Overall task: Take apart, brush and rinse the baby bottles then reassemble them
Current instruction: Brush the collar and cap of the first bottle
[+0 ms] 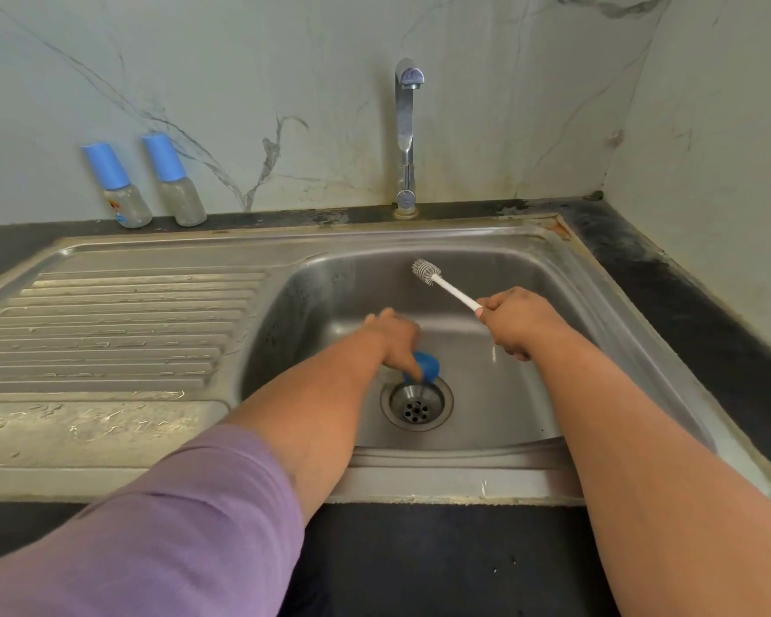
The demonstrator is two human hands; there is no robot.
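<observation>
- Head view: the left hand (pixel 397 345) reaches down into the stainless-steel sink basin (pixel 530 394), fingers pressed together around a small blue plastic bottle part (pixel 426 366) that sits just beside the round metal drain (pixel 417 405) (a cap or collar, I cannot tell which).
- The right hand (pixel 519 325) is clenched around the handle of a white bottle brush (pixel 441 285), whose bristled head is raised over the back of the basin.
- Two clear baby bottles with blue caps (pixel 145 184) stand assembled on the dark bench (pixel 19 242) against the wall, well apart from the hands.
- The chrome tap (pixel 406 135) shows no running water.
- Judged step: brushing loose parts. Next, the blue piece likely needs lifting to meet the brush, then rinsing.
</observation>
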